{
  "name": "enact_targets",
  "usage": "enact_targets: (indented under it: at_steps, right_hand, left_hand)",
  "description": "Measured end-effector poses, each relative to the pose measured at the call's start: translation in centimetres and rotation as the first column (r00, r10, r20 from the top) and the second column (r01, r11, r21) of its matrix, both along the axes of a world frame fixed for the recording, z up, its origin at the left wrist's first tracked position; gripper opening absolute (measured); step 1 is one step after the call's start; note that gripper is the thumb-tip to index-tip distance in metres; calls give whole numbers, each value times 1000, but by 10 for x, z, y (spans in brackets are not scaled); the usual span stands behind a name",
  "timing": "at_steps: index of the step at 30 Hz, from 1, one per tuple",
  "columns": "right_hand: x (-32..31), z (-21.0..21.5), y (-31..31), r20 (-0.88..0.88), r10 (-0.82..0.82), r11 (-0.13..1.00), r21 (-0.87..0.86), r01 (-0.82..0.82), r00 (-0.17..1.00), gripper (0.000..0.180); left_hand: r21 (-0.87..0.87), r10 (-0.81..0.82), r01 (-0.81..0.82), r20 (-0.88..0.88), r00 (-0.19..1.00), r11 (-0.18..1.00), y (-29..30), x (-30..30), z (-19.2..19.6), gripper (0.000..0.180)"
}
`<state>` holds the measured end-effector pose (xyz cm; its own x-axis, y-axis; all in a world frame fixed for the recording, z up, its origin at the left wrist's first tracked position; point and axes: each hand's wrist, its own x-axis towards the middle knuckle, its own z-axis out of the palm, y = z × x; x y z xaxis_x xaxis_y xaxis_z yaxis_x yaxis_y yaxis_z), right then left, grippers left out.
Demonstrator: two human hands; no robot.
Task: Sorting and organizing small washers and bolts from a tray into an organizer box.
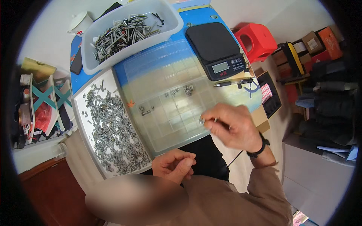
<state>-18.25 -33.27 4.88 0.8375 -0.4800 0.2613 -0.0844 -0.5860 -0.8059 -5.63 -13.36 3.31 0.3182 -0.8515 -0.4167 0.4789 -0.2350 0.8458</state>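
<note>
My right hand (236, 127) is raised over the right side of a clear plastic compartment box (158, 133). Thumb and forefinger pinch a small shiny metal fastener (201, 121), too small to tell its exact kind. Near the box's front edge, my left hand (174, 165) is curled with thumb against fingertips; whatever it may hold is hidden. Small groups of metal fasteners lie in some compartments: one group (144, 111) at the left, another (189, 89) toward the back right. Left of the box, a white tray (78, 107) holds a heap of mixed screws, nuts and washers (113, 132).
Behind stands a translucent bin (88, 67) of longer screws. A black digital scale (213, 41) sits back right, a pen (228, 83) in front of it. A phone (76, 62) lies left of the bin. A red stool (260, 41) is beyond the table's right edge.
</note>
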Motion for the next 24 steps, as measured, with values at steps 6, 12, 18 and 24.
enact_targets:
  at_steps: [6, 12, 18, 24]
  right_hand:
    - [31, -5, -37, -118, -98, 974, -216, 71, 988, 14]
    - [43, -16, -41, -219, -108, 943, -330, 31, 970, 18]
    - [22, -2, -31, -274, -184, 937, -338, 84, 944, 20]
    - [-8, -2, -18, -273, -128, 957, -285, 46, 953, 13]
  left_hand:
    - [-8, -9, 8, -64, 998, 1000, 3, 12, -10, 18]
    - [-27, -63, 62, -67, 996, 998, 7, 21, -8, 16]
    - [-70, -75, 72, -43, 996, 995, 11, 18, -9, 15]
    - [-43, -91, 94, 72, 993, 995, 19, 9, 2, 18]
